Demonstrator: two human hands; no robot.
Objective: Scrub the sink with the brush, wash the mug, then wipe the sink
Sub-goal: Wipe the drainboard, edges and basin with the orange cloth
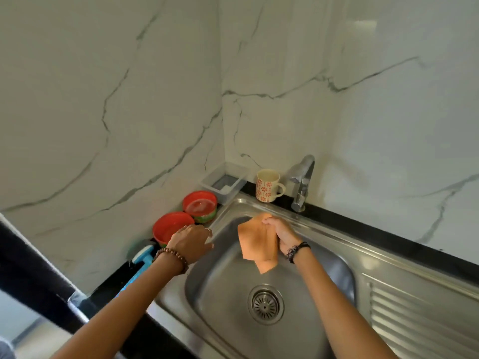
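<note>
I judge I'm at the wiping step: my right hand [281, 233] pinches the cloth [256, 244] by its top edge, so it hangs over the sink [324, 239]. My left hand [191, 240], fingers relaxed, holds nothing. The mug [268, 185] stands beyond the grip, the brush [141, 260] left. Next: lower the cloth and press it flat on steel.

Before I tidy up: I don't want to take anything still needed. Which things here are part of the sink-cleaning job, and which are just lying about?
Part of the job:
cloth, held by the right hand
sink
mug, upright behind the sink
brush, on the counter at left
left hand, holding nothing

Lying about:
two red bowls
clear tray in the corner
</note>
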